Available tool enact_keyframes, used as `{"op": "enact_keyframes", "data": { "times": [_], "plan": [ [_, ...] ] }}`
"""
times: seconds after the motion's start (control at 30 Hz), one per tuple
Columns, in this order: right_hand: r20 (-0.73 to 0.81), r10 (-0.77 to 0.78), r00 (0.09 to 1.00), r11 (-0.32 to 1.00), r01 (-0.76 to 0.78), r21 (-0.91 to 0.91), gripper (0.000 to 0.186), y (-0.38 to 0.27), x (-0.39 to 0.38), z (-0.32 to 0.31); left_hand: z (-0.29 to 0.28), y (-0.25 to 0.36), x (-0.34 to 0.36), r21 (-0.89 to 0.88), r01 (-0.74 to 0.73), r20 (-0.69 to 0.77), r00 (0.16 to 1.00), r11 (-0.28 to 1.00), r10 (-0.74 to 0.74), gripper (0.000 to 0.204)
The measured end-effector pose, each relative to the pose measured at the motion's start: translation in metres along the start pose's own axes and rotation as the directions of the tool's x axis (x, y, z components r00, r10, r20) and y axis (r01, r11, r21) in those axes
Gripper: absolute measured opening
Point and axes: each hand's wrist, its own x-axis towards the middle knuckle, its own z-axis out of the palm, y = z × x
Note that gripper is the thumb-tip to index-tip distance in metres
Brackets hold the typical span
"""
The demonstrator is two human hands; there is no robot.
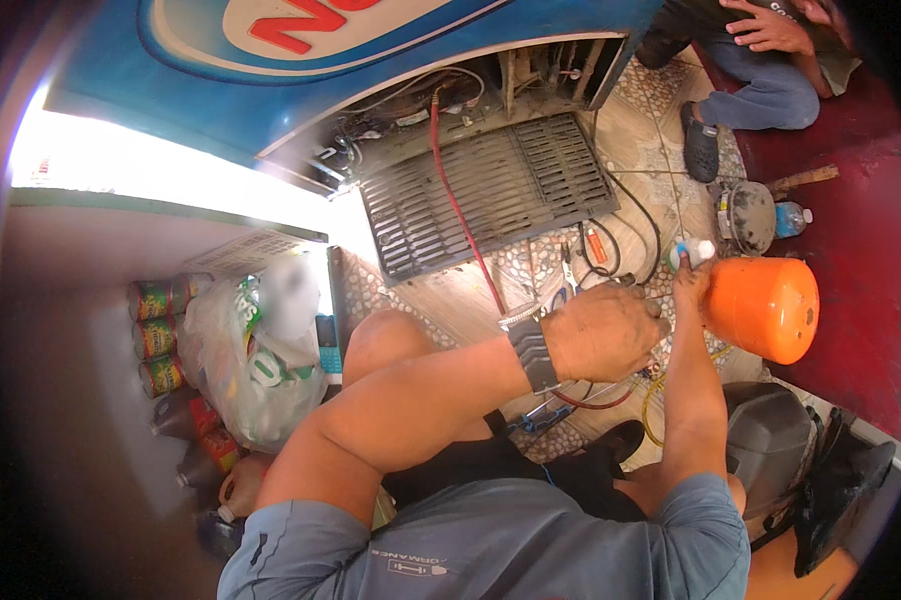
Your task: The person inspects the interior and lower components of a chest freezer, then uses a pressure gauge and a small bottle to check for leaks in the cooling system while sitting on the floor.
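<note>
My right hand (692, 281) is closed at the left end of an orange gas cylinder (766, 310), which lies tilted on its side with its round base facing right. Some of its fingers are hidden. Just beyond those fingers stands a small white-capped bottle (693, 252). With a dark watch (534, 355) at the wrist, my left hand (608, 333) is curled closed beside my right forearm; whatever it holds is hidden. A red hose (451, 190) runs from the open base of a blue cabinet (301, 110) down toward my left hand.
A black slatted grille (491, 190) lies before the cabinet. Scissors (565, 285), an orange lighter (597, 246) and black cable are on the tiles. A grey compressor (749, 215) stands right, near a seated person (761, 80). Cans (156, 335) and a plastic bag (236, 370) sit left.
</note>
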Motion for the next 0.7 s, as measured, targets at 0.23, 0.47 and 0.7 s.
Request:
{"op": "enact_keyframes", "data": {
  "times": [0.23, 0.47, 0.7],
  "plan": [
    [0.032, 0.219, 0.975, 0.945, -0.221, 0.243, 0.084, 0.005, -0.039, 0.011, 0.008, 0.003, 0.005, 0.058, 0.032, 0.024, 0.999, 0.998, -0.033, 0.041],
    [0.011, 0.037, 0.999, 0.998, -0.037, 0.042, 0.087, 0.062, -0.02, -0.001, 0.013, 0.012, 0.033, 0.031, -0.029, 0.07, 0.997, 0.999, 0.027, 0.038],
    [0.444, 0.05, 0.894, 0.975, -0.14, 0.171, 0.094, 0.093, -0.04, -0.038, 0.031, 0.017, 0.048, -0.017, -0.094, -0.078, 0.993, 0.995, 0.093, 0.035]
  ]
}}
